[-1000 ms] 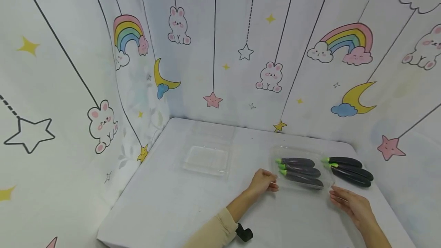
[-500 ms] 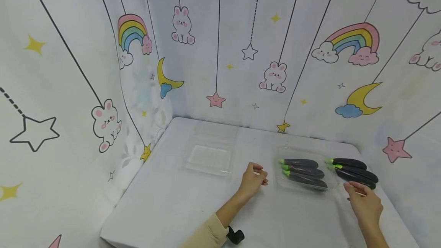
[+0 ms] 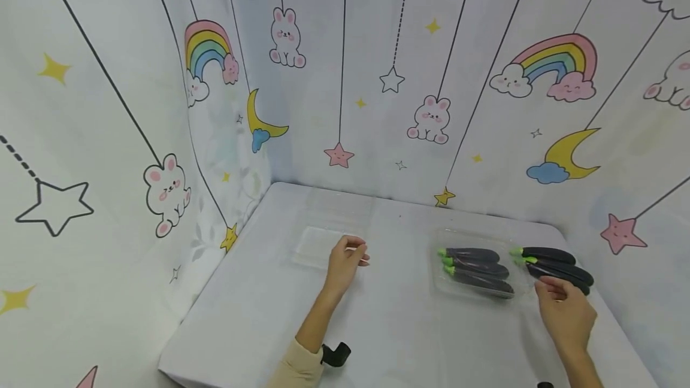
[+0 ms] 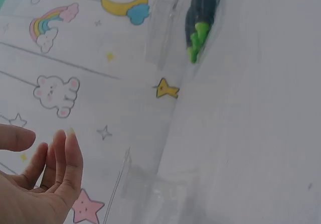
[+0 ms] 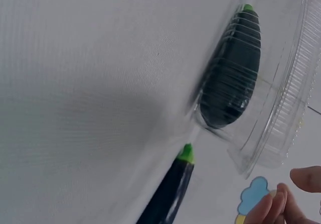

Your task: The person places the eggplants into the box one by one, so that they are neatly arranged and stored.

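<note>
My left hand (image 3: 345,265), fingers loosely bent and holding nothing, is over the front right part of a clear plastic container (image 3: 309,250) whose lid (image 3: 339,205) is folded back. In the left wrist view the thumb and fingers (image 4: 72,158) are apart. To the right stands a second clear container (image 3: 444,289) with three dark eggplants (image 3: 477,268) inside. Whether its lid is fastened I cannot tell. My right hand (image 3: 566,316) holds nothing. It is just right of that container, in front of loose eggplants (image 3: 563,268), partly hiding them.
A white-covered table (image 3: 399,328) carries everything, its back edge against a cloth wall (image 3: 366,64) printed with rabbits, stars and rainbows. Another cloth wall rises on the left. A black object (image 3: 335,354) sits at my left wrist.
Both hands have drawn away from the container with the eggplants. My left hand has moved left to the other container; my right hand has shifted slightly right.
</note>
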Demonstrator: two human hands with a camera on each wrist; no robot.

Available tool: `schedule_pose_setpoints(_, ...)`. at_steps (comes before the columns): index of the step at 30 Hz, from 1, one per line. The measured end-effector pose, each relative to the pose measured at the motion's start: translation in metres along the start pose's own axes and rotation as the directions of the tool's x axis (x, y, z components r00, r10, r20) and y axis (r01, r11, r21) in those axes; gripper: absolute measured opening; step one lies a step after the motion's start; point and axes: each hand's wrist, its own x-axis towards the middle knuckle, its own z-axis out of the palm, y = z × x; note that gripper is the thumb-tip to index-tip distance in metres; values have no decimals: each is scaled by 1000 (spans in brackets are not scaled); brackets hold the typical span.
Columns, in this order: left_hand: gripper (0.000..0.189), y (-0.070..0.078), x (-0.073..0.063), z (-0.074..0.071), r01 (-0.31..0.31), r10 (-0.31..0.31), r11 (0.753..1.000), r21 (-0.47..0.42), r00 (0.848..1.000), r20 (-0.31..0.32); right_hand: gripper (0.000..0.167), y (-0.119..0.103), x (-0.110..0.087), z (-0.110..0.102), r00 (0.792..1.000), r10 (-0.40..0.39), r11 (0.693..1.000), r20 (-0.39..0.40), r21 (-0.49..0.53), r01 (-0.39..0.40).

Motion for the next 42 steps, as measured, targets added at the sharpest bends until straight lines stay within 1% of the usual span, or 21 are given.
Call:
schedule_pose_setpoints(3, 22, 3, 3, -24, -34, 34, 999, 7, 996, -76, 26, 6, 6, 1, 999, -45, 999, -24, 5, 45)
schedule_pose_setpoints(5, 21, 5, 5, -39, -34, 37, 999, 22, 991, -129, 25, 11, 11, 1, 998, -60, 998, -26, 3, 60)
schedule_pose_setpoints(7, 20, 16, 2, -52, -41, 51, 998, 57, 983, -175, 25, 19, 17, 1, 997, -68, 998, -25, 4, 68)
schedule_pose_setpoints(10, 18, 15, 2, -73, -30, 54, 994, 109, 972, -230, 25, 32, 26, 3, 996, -80, 997, -27, -2, 80)
schedule_pose_setpoints(12, 17, 14, 2, -84, -30, 68, 988, 150, 963, -260, 25, 38, 31, 4, 996, -90, 996, -26, -5, 89)
schedule_pose_setpoints(13, 17, 9, 3, -90, -25, 69, 986, 163, 960, -271, 25, 40, 33, 4, 996, -90, 996, -22, -13, 90)
schedule_pose_setpoints(14, 18, 3, 5, -96, -14, 61, 985, 170, 958, -280, 25, 41, 34, 4, 995, -96, 995, -21, -18, 96)
schedule_pose_setpoints(18, 19, 4, 6, -117, 7, 64, 977, 214, 944, -323, 27, 41, 38, 5, 995, -97, 993, 29, -57, 99)
schedule_pose_setpoints(21, 18, 4, 7, -133, 22, 72, 970, 243, 926, -371, 28, 42, 42, 8, 992, -101, 991, 69, -81, 107)
schedule_pose_setpoints(23, 18, 2, 9, -143, 38, 76, 963, 267, 912, -403, 28, 44, 46, 10, 990, -114, 989, 88, -86, 121)
schedule_pose_setpoints(24, 19, 1, 9, -147, 46, 74, 961, 273, 907, -414, 28, 46, 48, 10, 988, -124, 987, 95, -90, 132)
schedule_pose_setpoints(26, 20, -1, 10, -154, 66, 61, 956, 285, 908, -415, 28, 49, 52, 12, 984, -143, 984, 107, -96, 153)
schedule_pose_setpoints(29, 25, -7, 12, -160, 122, 9, 946, 301, 916, -401, 31, 54, 58, 13, 980, -145, 980, 139, -119, 162)
schedule_pose_setpoints(33, 36, -16, 15, -164, 219, -82, 915, 338, 923, -377, 37, 61, 65, 13, 975, -122, 974, 185, -167, 154)
schedule_pose_setpoints(35, 41, -20, 16, -165, 247, -109, 903, 352, 923, -370, 40, 63, 69, 14, 971, -128, 970, 201, -179, 165)
schedule_pose_setpoints(38, 45, -23, 19, -167, 260, -123, 893, 368, 926, -356, 44, 66, 74, 15, 963, -152, 962, 222, -192, 196)
schedule_pose_setpoints(42, 44, -24, 22, -169, 254, -124, 885, 390, 936, -329, 47, 71, 80, 18, 944, -211, 942, 254, -204, 266)
